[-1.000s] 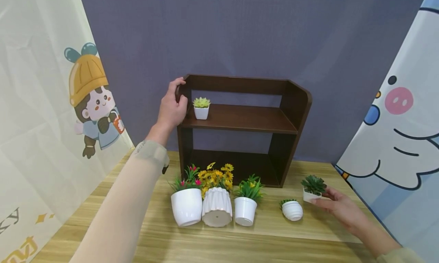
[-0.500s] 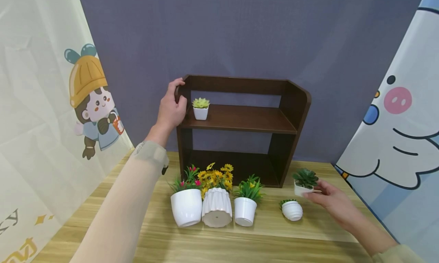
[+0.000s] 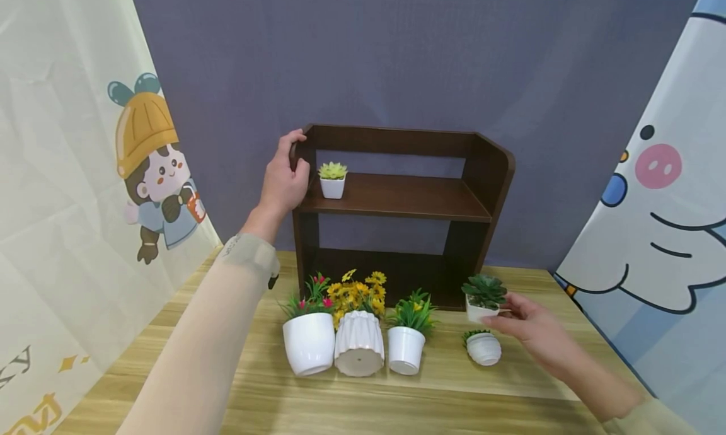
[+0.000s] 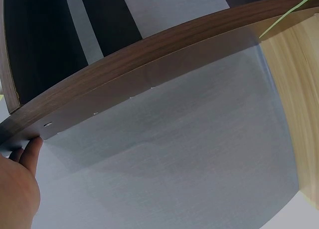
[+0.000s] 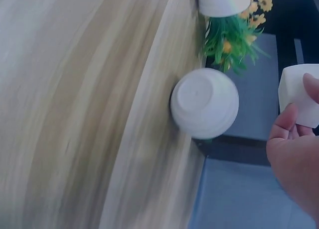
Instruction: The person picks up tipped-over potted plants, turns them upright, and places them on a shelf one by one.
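Observation:
My left hand (image 3: 297, 152) grips the top of the left side panel of a dark brown wooden shelf (image 3: 397, 197); the left wrist view shows the fingertips (image 4: 33, 145) against the panel's edge (image 4: 149, 64). A small white square pot with a yellow-green succulent (image 3: 332, 178) stands at the left of the upper board. My right hand (image 3: 507, 312) pinches a small white pot with a dark green succulent (image 3: 483, 300), held just above the table by the shelf's right foot. In the right wrist view the thumb (image 5: 310, 87) lies on that pot (image 5: 294, 89).
On the wooden table (image 3: 431, 397), three white pots stand in a row: pink flowers (image 3: 309, 342), yellow flowers (image 3: 358, 345), green leaves (image 3: 405, 348). A small ribbed white pot (image 3: 484, 348) (image 5: 204, 109) sits under my right hand. Cartoon curtains hang left and right.
My right hand has carried the dark green succulent pot leftward, from the table's right side to the shelf's right foot. The left hand has stayed on the shelf.

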